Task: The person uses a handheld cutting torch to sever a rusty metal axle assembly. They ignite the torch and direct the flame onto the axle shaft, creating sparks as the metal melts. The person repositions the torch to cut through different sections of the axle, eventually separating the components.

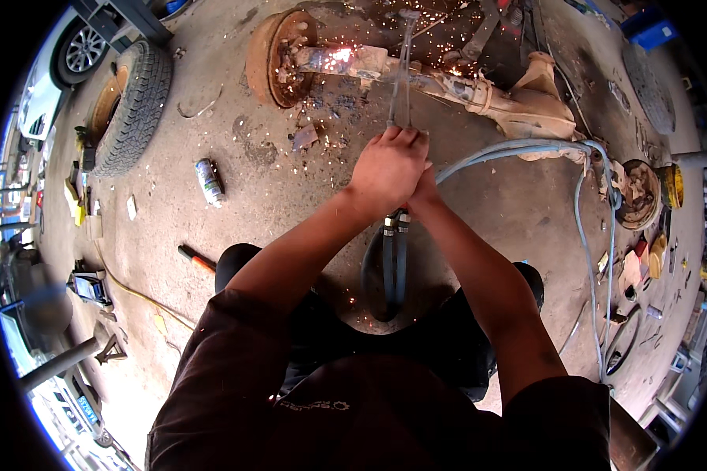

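Both of my hands are closed, one against the other, around the handle of a cutting torch [401, 94]. My left hand [386, 169] is on top, and my right hand [426, 188] is partly hidden beside it. The torch's thin metal tubes reach away from me over a rusty vehicle axle [534, 110] lying on the floor. A bright glow sits on the axle tube near the rusty brake drum [261, 67], and sparks scatter around it. Twin hoses [394, 263] with metal clamps hang from the handle between my knees.
Blue-grey hoses [495, 149] cross the floor at right. A large tyre [141, 110] stands at left, near a spray can [209, 182] and an orange-handled tool [196, 257]. Another wheel hub [640, 196] and scattered parts lie at right. Parked cars show along the left rim.
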Motion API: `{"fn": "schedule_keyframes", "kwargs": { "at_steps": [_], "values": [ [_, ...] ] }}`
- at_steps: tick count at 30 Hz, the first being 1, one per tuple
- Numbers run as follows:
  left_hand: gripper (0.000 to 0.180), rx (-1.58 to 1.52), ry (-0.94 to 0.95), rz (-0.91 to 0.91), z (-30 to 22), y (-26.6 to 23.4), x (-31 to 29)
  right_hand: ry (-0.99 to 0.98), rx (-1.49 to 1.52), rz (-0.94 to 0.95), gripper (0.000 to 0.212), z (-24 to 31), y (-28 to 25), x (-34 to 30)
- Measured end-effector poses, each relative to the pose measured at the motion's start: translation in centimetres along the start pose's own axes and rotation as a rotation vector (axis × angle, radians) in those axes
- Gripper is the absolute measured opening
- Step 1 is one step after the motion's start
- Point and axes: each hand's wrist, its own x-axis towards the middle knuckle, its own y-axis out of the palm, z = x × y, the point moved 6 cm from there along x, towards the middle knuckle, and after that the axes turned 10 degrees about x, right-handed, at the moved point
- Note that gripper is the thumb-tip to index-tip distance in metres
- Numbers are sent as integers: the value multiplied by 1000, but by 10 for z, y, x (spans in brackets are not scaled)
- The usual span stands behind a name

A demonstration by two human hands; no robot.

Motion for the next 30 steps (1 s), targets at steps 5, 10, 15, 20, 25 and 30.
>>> {"fn": "schedule_keyframes", "kwargs": {
  "at_steps": [5, 10, 15, 20, 25, 30],
  "values": [
    [44, -109, 102, -15, -16, -41, -27, -46, -164, -60, 27, 41, -8, -26],
    [47, -178, 2, 53, -3, -40, -62, 420, -195, -96, 32, 28, -19, -76],
    [42, -112, -161, 242, 4, -2, -47, 539, -339, -121, 27, -4, -20, -96],
    [33, -48, 45, 408, 1, 22, -25, 409, -397, -18, 28, -6, 5, -86],
    [27, -87, 346, 399, 3, 18, -17, 441, -484, 80, 32, -6, 7, -90],
    [22, -189, 513, 636, -15, 16, -15, 361, -410, 85, 35, -14, 15, -113]
  ]
}}
